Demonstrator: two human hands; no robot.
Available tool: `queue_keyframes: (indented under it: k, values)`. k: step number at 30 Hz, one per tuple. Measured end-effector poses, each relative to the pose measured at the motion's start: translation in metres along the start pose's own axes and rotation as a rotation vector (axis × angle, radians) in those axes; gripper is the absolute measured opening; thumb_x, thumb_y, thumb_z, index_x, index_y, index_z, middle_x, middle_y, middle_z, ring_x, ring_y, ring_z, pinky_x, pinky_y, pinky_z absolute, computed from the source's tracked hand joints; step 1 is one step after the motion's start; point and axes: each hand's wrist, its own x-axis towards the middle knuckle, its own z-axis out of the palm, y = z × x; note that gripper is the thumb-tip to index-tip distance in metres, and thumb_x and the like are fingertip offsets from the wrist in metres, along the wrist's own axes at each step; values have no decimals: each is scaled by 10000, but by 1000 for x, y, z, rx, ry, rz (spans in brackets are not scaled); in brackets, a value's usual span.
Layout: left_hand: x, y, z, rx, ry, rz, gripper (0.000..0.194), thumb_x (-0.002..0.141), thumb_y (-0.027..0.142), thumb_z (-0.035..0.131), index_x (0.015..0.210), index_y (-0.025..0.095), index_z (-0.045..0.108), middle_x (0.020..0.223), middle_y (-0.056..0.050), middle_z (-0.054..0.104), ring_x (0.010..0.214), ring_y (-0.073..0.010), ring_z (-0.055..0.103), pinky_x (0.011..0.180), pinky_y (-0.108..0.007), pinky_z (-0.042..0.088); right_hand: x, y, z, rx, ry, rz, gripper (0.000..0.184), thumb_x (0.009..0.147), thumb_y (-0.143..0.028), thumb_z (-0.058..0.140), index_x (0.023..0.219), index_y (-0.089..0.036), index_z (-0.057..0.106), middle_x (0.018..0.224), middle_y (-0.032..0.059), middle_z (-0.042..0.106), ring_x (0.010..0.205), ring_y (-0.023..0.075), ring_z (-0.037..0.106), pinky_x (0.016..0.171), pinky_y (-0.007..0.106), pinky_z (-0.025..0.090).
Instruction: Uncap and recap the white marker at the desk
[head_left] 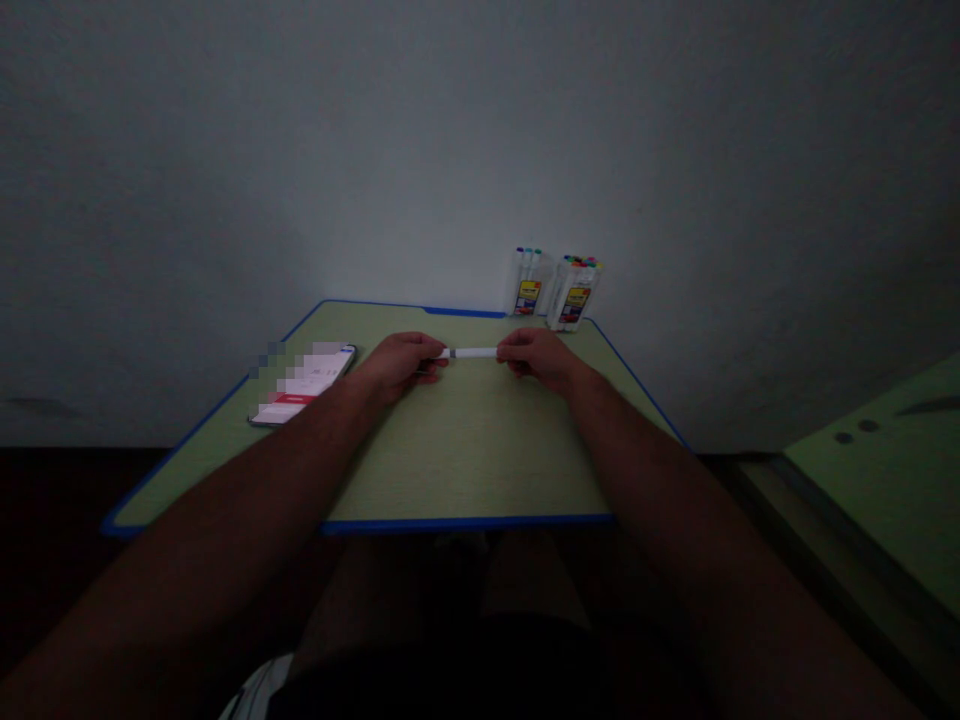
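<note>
A white marker pen (475,353) lies level between my two hands, above the table (465,460). My left hand (407,362) pinches its left end, close to a dark band on the barrel. At the opposite end, the fingers of my right hand (538,357) are closed on the marker's tip. Both ends are partly hidden by my fingertips.
Two clear cases of markers stand at the back right: a smaller set (528,283) and a fuller one (575,294). A phone (306,385) with a lit screen lies left of my left forearm. The wall (420,150) rises behind the table's blue-edged top.
</note>
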Motion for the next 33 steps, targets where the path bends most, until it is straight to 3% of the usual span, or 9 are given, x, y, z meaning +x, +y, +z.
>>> queue_keyframes:
  k: [26,33]
  values:
    - [1,-1,0,18,2,23,121,812,52,672,723,133,673,692,-78,694,491,-104,563,498,-237,516,-2,1,2,-60,-10,-23,158,723,-220,794,760,-171,649,646,-4,685,445,70,502,405,186,391]
    - [2,-2,0,17,13,19,98,840,90,669,757,141,676,730,-82,705,504,-100,559,500,-235,508,1,1,2,-10,9,-14,239,677,-145,816,834,-165,637,617,-9,675,459,86,542,429,194,437]
